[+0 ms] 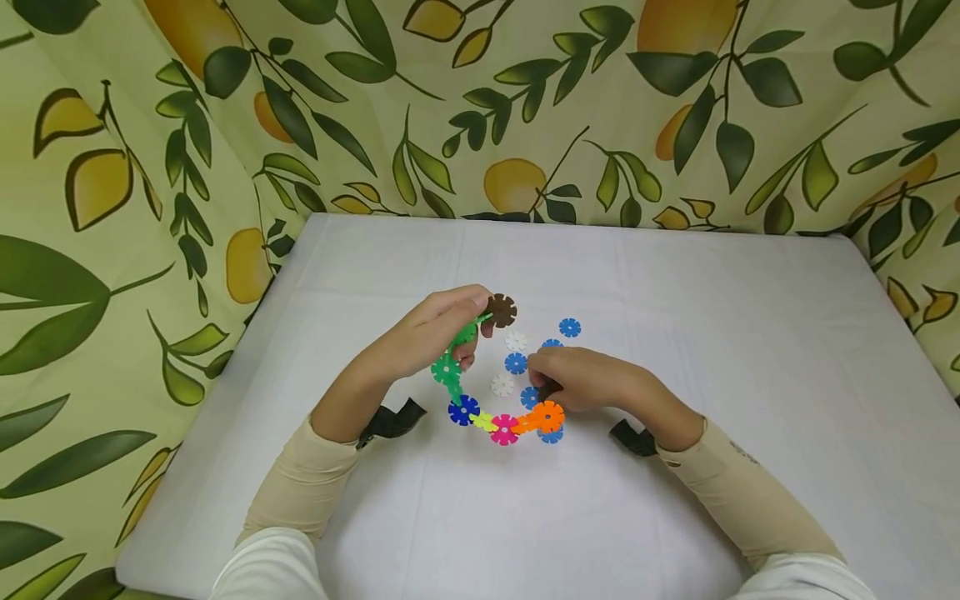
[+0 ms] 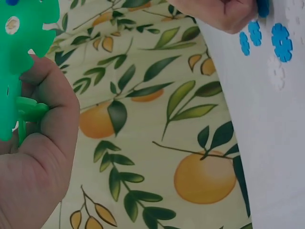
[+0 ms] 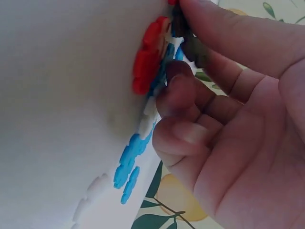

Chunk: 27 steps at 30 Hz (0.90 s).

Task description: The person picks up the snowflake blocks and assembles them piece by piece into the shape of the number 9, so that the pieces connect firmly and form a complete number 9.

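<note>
Left hand [image 1: 431, 333] grips my chain [image 1: 463, 410], right hand [image 1: 588, 379] pinches a dark disc [image 3: 195, 51]; I'd square it up before pushing.

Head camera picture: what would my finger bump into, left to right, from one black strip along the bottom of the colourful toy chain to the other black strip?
Left black strip, dark blue disc, yellow piece, pink disc, orange discs, right black strip.
</note>
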Each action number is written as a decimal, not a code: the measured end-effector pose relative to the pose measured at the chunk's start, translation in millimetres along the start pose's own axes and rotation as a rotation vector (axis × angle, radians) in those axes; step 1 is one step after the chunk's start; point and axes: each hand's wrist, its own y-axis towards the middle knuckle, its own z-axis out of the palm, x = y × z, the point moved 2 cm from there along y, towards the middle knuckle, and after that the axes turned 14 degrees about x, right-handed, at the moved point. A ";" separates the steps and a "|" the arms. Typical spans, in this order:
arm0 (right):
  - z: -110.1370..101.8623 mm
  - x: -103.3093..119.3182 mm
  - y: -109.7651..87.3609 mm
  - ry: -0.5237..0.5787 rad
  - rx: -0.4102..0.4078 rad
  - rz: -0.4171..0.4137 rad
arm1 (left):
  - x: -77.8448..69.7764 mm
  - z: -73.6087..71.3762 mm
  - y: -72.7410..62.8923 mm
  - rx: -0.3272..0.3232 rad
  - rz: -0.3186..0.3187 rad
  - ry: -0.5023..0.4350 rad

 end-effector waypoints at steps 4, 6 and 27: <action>-2.8 1.6 -4.2 0.018 0.026 -0.032 | 2.0 0.1 1.6 -0.005 0.005 -0.054; -7.5 3.6 -8.5 0.028 0.008 -0.054 | 2.7 0.5 2.4 -0.016 0.000 -0.074; -39.3 42.1 -55.9 -0.015 -0.716 -0.451 | 9.2 25.6 14.7 -0.028 -0.022 -0.062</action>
